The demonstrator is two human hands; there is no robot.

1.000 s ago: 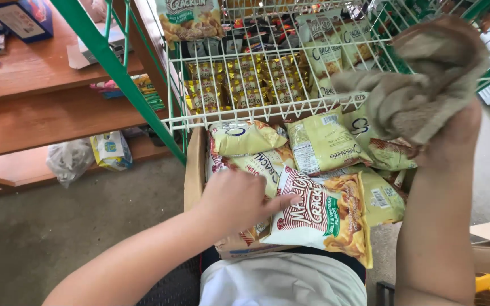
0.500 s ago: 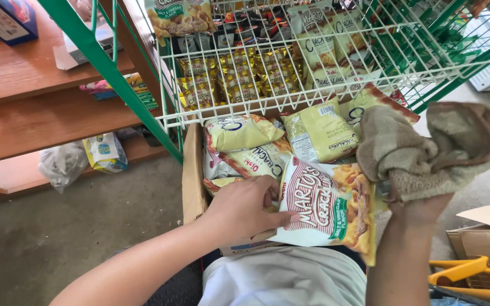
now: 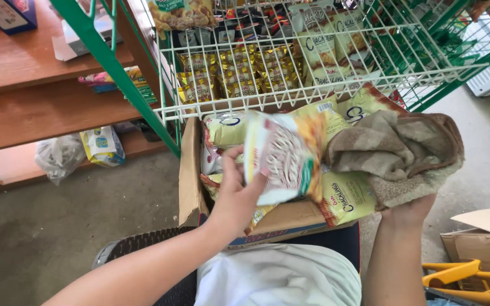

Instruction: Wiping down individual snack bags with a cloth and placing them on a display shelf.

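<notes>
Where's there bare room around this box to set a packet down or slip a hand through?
Bare concrete floor lies left of the cardboard box, below the wooden shelf. The box is packed with snack bags, and the left hand lifts a snack packet from it. The wire rack above is crowded too. The right hand holds a brown cloth.

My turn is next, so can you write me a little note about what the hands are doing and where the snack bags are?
Left hand: holds one snack bag, lifted above the cardboard box.
Right hand: grips a brown cloth beside that bag.
More bags lie in the box; others sit in the white wire basket above.
Done: one bag lifted out.
Left: the bags in the box.
</notes>
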